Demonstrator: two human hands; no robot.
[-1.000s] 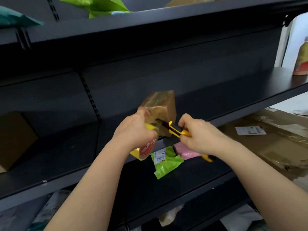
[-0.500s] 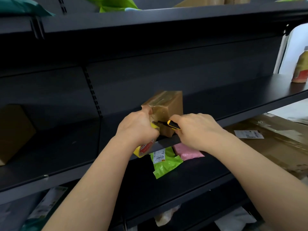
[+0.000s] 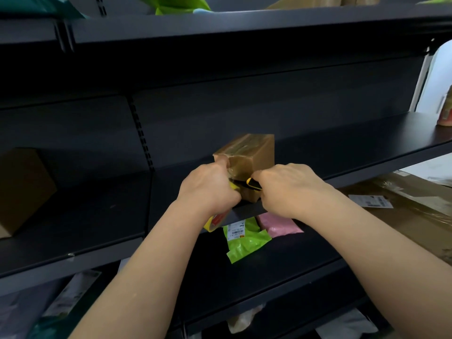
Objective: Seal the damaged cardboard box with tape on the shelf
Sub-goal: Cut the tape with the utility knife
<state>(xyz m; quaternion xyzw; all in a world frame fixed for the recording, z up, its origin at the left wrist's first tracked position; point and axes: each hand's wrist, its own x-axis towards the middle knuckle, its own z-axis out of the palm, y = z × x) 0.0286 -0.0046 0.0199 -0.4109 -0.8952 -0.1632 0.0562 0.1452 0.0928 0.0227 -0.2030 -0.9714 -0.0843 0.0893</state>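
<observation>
Cardboard box: I see it upright near the front edge of the dark shelf, glossy tape over its top.
Left hand: curled round the yellow tape roll, thumb on the box's near left corner.
Right hand: gripping a yellow-and-black cutter against the box's near face.
Lower level: green mailer beside pink parcel.

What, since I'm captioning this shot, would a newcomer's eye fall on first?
A small tape-wrapped cardboard box sits at the front edge of the dark middle shelf, where the left hand grips a yellow tape roll and the right hand holds a yellow-and-black cutter to its front. Just below, a bright green mailer and a pink parcel lie on the next shelf down.
</observation>
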